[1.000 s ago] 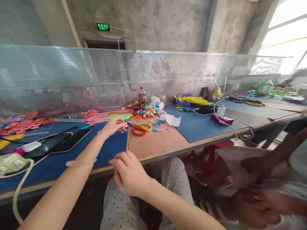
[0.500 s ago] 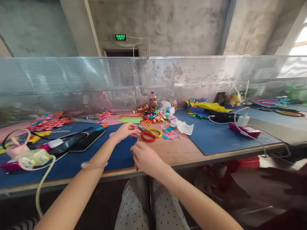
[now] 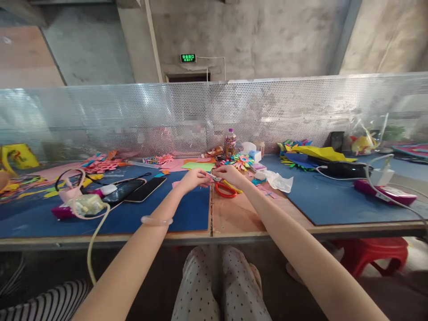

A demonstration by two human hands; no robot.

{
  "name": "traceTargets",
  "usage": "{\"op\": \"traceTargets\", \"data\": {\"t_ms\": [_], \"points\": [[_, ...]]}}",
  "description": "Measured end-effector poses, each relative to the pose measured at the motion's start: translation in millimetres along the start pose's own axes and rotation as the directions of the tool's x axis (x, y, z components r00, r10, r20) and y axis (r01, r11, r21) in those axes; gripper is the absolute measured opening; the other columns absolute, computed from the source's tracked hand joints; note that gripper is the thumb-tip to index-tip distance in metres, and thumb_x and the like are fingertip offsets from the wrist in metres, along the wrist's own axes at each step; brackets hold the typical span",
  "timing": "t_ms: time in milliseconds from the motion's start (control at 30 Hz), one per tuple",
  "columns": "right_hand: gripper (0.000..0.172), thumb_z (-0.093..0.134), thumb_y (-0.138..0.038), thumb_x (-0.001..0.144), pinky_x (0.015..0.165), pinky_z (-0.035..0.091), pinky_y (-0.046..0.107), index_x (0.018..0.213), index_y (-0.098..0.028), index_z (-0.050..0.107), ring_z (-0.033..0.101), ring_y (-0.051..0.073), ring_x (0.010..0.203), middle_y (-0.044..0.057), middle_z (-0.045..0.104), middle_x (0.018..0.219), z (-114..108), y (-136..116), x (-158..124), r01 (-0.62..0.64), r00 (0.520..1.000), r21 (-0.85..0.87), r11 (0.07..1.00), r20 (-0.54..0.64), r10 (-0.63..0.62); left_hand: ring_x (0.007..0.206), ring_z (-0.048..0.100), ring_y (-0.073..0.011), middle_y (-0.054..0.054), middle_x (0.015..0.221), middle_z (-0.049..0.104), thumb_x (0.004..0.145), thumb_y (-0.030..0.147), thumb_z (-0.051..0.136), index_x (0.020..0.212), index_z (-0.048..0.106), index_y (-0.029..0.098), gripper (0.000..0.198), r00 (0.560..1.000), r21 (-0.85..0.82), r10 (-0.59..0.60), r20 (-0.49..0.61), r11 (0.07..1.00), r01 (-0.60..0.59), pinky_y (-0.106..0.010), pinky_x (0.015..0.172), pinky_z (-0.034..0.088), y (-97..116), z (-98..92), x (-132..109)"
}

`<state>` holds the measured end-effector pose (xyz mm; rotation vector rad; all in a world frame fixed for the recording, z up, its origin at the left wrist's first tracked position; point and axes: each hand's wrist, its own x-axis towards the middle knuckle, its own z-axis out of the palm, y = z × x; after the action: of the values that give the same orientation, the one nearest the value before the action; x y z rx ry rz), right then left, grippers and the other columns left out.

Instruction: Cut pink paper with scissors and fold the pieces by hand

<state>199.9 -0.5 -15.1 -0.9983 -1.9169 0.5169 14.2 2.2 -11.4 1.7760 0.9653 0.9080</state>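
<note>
My left hand [image 3: 195, 179] is above the blue mat, its fingertips pinched together; whatever they hold is too small to make out. Facing it, my right hand [image 3: 230, 174] reaches over the scissors, fingers drawn together near the blades, and I cannot tell what lies between them. The scissors [image 3: 226, 191], with one red and one yellow handle, lie on the bare wooden strip, partly hidden under my right hand. A small gap separates the two hands' fingertips. Green paper [image 3: 198, 166] and pink paper [image 3: 175, 183] lie close by.
Left are a black phone [image 3: 145, 190], a pouch and a cable. A drink bottle [image 3: 230, 145], a paper flower [image 3: 243, 161] and crumpled tissue [image 3: 279, 180] stand or lie behind and right. Perforated metal screen [image 3: 133, 116] borders the back. A red stool [image 3: 374, 254] is below.
My right hand has moved forward from the table's front edge to the scissors, close to my left hand. The view has turned left. The scissors appear to stay in place.
</note>
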Motion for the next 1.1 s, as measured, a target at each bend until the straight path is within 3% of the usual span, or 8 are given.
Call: {"op": "traceTargets", "data": {"t_ms": [100, 233, 500, 833, 1100], "points": [[0.024, 0.06, -0.032, 0.071, 0.064, 0.042, 0.025, 0.081, -0.013, 0.07, 0.056, 0.014, 0.067, 0.004, 0.065, 0.072, 2, 9, -3, -0.007, 0.998, 0.121, 0.993, 0.067, -0.001, 0.075, 0.067, -0.0216, -0.012, 0.082, 0.069, 0.063, 0.037, 0.072, 0.08, 0.052, 0.014, 0.035, 1.0, -0.016, 0.021, 0.008, 1.0, -0.021, -0.036, 0.07, 0.053, 0, 1.6, -1], [0.024, 0.06, -0.031, 0.071, 0.068, 0.043, 0.026, 0.081, -0.013, 0.07, 0.057, 0.014, 0.068, 0.004, 0.065, 0.073, 4, 12, -4, 0.018, 0.998, 0.202, 0.979, 0.063, -0.031, 0.075, 0.067, -0.0219, -0.011, 0.081, 0.069, 0.064, 0.036, 0.072, 0.079, 0.053, 0.014, 0.033, 0.998, -0.037, 0.055, 0.02, 0.998, -0.055, -0.036, 0.069, 0.054, -4, 1.5, 0], [0.02, 0.058, -0.031, 0.072, 0.067, 0.043, 0.025, 0.073, -0.014, 0.068, 0.056, 0.013, 0.067, 0.005, 0.065, 0.074, 7, 10, -4, 0.032, 0.998, 0.153, 0.988, 0.043, -0.039, 0.075, 0.067, -0.022, -0.01, 0.08, 0.069, 0.065, 0.033, 0.071, 0.078, 0.055, 0.014, 0.028, 0.997, -0.044, 0.069, 0.029, 0.997, -0.068, -0.037, 0.068, 0.054, -7, 0.7, 2], [0.016, 0.056, -0.025, 0.072, 0.064, 0.043, 0.025, 0.076, -0.013, 0.065, 0.056, 0.013, 0.067, 0.004, 0.064, 0.074, 10, 8, -5, 0.05, 0.998, 0.154, 0.987, 0.024, -0.055, 0.073, 0.067, -0.0207, -0.009, 0.077, 0.069, 0.064, 0.028, 0.072, 0.075, 0.057, 0.013, 0.024, 0.998, -0.047, 0.058, 0.025, 0.997, -0.057, -0.035, 0.067, 0.053, -3, 3.6, 1], [0.018, 0.052, -0.023, 0.075, 0.064, 0.045, 0.025, 0.084, -0.013, 0.064, 0.057, 0.013, 0.068, 0.005, 0.064, 0.076, 13, 8, -6, 0.051, 0.998, 0.162, 0.985, -0.031, -0.046, 0.075, 0.067, -0.0209, -0.011, 0.085, 0.069, 0.065, 0.031, 0.072, 0.079, 0.059, 0.012, 0.027, 0.999, -0.101, 0.027, -0.019, 0.995, -0.029, -0.039, 0.075, 0.053, 3, 4.2, -2]]}}
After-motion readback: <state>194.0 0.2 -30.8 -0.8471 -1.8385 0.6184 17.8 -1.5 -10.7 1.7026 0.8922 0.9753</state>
